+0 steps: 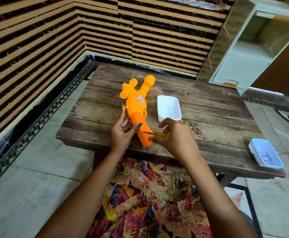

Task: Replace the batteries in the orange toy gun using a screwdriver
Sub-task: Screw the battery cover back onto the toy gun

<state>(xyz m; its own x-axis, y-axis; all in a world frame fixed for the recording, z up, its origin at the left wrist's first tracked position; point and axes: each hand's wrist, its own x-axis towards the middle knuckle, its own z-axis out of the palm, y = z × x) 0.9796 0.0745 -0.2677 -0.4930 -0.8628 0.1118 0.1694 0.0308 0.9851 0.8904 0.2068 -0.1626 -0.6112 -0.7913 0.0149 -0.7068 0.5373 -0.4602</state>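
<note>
Now we see our left hand (123, 133) half open against the gun (137, 107), fingers loosely spread, thumb laid across the top of the grip and palm against its left side. The gun lies flat on the table (209, 117), muzzle pointing away from us, the butt of the grip close to the near edge. Our right hand (176, 136) is closed around the screwdriver (157, 134), pinching its yellow handle; the metal tip touches the lower part of the grip. Just right of the gun, a white tub (168, 108) stands behind our right hand, and we make out nothing in it. Behind it a clear lid (155, 92) lies partly hidden. The right half of the table is bare wood, well apart from both hands. At the near right corner sits a blue-rimmed tub (265, 152), close to the edge, holding small pale cylinders that we cannot tell for certain
</note>
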